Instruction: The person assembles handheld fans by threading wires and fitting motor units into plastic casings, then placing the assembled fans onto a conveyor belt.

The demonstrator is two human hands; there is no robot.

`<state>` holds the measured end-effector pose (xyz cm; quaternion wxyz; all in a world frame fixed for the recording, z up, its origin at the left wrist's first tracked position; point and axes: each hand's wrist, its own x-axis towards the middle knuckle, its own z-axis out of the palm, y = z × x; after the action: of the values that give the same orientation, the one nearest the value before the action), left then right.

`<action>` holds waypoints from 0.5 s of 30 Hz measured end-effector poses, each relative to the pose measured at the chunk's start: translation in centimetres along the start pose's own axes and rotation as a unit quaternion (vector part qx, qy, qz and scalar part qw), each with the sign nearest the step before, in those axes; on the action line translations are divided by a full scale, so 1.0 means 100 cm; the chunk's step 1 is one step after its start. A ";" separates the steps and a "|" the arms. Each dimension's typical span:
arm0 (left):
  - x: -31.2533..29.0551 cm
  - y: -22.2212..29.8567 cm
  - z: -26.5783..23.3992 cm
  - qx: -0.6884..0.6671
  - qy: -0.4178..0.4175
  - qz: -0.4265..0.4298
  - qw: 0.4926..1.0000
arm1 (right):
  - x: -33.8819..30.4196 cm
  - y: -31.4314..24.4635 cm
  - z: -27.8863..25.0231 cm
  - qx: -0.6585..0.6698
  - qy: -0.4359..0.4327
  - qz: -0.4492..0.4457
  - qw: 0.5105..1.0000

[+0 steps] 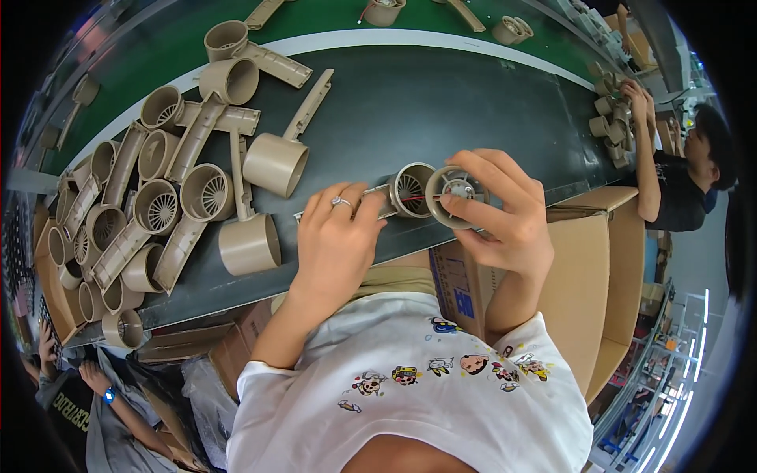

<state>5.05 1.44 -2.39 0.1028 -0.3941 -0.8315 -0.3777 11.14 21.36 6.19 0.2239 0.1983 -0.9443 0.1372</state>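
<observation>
At near side of table (473, 102), steadying handle (387, 202) under curled left hand (335, 236); pinching fan cup (457, 189) in right hand (509, 201), close to tube (405, 186) (red wire (415, 199) between, likely short).

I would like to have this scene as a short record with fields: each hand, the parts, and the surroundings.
Left hand: the hand lies over the handle of a beige shell; grip partly hidden
Right hand: the hand holds a round beige part with spokes inside, beside the shell's open end
Wire: red, seen between shell and round part
Left side: pile of beige shells with handles
Surface: dark table, green strip beyond
Right side: open cardboard box
Other people: one at upper right, at more beige parts
</observation>
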 end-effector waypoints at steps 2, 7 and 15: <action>0.001 0.001 0.003 -0.009 -0.004 -0.001 1.000 | 0.006 -0.004 0.002 0.008 -0.026 -0.010 1.000; 0.004 0.006 0.014 -0.052 -0.017 -0.007 0.998 | 0.011 -0.005 0.009 0.020 -0.063 -0.014 0.998; 0.009 0.003 0.010 -0.112 -0.058 -0.038 0.991 | 0.000 0.003 0.010 0.068 -0.061 0.027 0.995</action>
<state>4.77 2.82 -2.49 -0.0049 -0.3928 -0.8030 -0.4482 10.65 21.30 5.23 0.1478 0.1958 -0.9498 0.1944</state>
